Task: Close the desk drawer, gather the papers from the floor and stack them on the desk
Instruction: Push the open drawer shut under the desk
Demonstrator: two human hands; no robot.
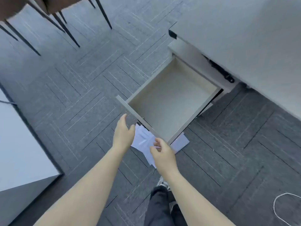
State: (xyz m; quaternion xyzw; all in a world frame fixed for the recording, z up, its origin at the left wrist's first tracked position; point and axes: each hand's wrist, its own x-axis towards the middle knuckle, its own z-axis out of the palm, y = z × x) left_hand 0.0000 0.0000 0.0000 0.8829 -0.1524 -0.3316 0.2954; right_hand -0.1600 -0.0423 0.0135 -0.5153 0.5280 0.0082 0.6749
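Note:
The grey desk (244, 38) fills the upper right. Its drawer (171, 101) is pulled far out and its pale inside holds nothing. White papers (143, 141) lie on the carpet under the drawer's front panel, partly hidden by it and by my hands. My left hand (123, 132) hovers with fingers apart just short of the drawer front, near its left end. My right hand (161, 152) hangs with fingers loosely curled and holding nothing, just below the front panel's right end and above the papers.
Dark chair legs (65, 28) stand at the top left. A white panel with a dark edge (19, 136) runs along the left. A white cable loop (283, 209) lies on the grey carpet at the lower right. My leg and shoe (162, 185) are below the papers.

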